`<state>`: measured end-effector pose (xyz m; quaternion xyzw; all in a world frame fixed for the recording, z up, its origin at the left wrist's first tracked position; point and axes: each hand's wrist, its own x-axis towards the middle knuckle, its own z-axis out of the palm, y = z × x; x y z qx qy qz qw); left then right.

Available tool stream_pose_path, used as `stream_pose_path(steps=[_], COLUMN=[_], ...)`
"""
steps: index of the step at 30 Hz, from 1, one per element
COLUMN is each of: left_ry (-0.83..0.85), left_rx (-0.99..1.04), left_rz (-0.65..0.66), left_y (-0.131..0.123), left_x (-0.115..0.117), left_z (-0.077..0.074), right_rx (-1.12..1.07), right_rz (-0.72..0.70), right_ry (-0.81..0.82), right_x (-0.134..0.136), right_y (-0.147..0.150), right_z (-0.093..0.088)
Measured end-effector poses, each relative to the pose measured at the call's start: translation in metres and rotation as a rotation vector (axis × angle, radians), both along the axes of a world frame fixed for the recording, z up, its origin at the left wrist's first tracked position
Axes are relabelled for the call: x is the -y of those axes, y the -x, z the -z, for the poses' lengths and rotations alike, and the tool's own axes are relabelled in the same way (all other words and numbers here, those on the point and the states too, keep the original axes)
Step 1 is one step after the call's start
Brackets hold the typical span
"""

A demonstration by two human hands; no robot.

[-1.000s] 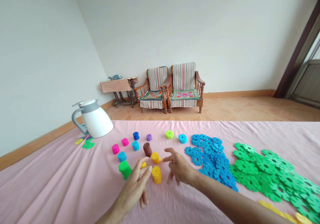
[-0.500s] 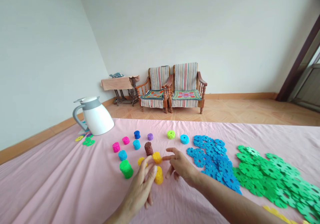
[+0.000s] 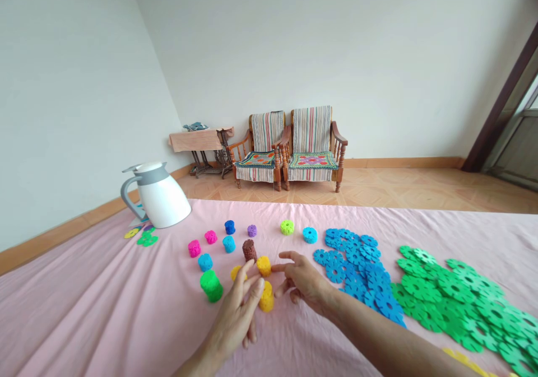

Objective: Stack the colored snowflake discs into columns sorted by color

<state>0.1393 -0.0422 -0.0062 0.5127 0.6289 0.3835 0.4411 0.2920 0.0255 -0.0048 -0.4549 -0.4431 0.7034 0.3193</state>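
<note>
Loosely spread, the left hand (image 3: pixel 236 313) and right hand (image 3: pixel 308 280) flank a yellow stack (image 3: pixel 264 265) at lower centre. Pink cloth (image 3: pixel 105 310) stretches wide at lower left, its far edge crossing mid-frame.

My left hand (image 3: pixel 239 307) partly hides one yellow stack (image 3: pixel 235 272), and I can't tell whether my right hand (image 3: pixel 305 282) touches another stack (image 3: pixel 264 266). My view's edges crop the green pile (image 3: pixel 458 290) and yellow discs (image 3: pixel 461 358).
</note>
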Motion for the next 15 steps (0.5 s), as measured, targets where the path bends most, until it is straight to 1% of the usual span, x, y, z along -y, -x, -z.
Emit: stream_pose_path(steps=[5, 8, 11, 13, 14, 15], left_ry=[-0.009, -0.037, -0.183, -0.332, -0.394, -0.443], left_rx=[0.0, -0.033, -0.142, -0.232, -0.275, -0.317], left_rz=[0.011, 0.021, 0.026, 0.097, 0.174, 0.282], left_y=[0.004, 0.008, 0.01, 0.008, 0.005, 0.001], left_x=[0.0, 0.009, 0.025, 0.037, 0.042, 0.046], left_z=[-0.004, -0.011, -0.014, -0.01, -0.007, -0.003], right_rx=[0.025, 0.054, 0.156, 0.222, 0.245, 0.263], right_rz=[-0.018, -0.034, -0.044, -0.048, -0.04, -0.035], right_ry=[-0.032, -0.082, -0.199, -0.276, -0.31, -0.34], right_x=[0.0, 0.001, 0.003, 0.005, 0.006, 0.006], right_y=[-0.004, -0.015, -0.036, -0.054, -0.064, -0.075], right_z=[-0.004, -0.006, -0.007, -0.008, -0.008, -0.008])
